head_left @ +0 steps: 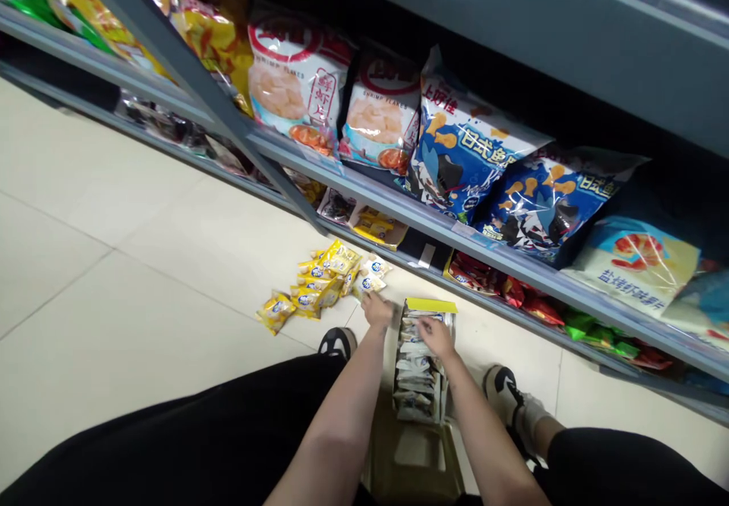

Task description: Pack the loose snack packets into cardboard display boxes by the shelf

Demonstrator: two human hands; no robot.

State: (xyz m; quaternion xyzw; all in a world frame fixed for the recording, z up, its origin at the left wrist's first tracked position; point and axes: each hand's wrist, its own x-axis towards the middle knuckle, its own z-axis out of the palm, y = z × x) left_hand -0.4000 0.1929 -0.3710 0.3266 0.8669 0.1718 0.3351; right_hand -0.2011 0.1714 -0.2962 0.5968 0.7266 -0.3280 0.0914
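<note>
My left hand (377, 311) reaches down to the floor and its curled fingers touch a small white-and-yellow packet (367, 285) at the edge of a pile of yellow snack packets (319, 286). My right hand (435, 336) is inside the top of a narrow open display box (420, 377) filled with white packets, fingers closed on one of them. The box has a yellow flap (431, 305) at its far end and stands on the floor between my feet.
Grey store shelves (399, 202) run diagonally across the view, stocked with shrimp-chip bags (296, 84) and blue fish-cracker bags (467, 149). Lower shelves hold more snack packs. My shoes (337, 341) rest on the pale tiled floor (114, 263).
</note>
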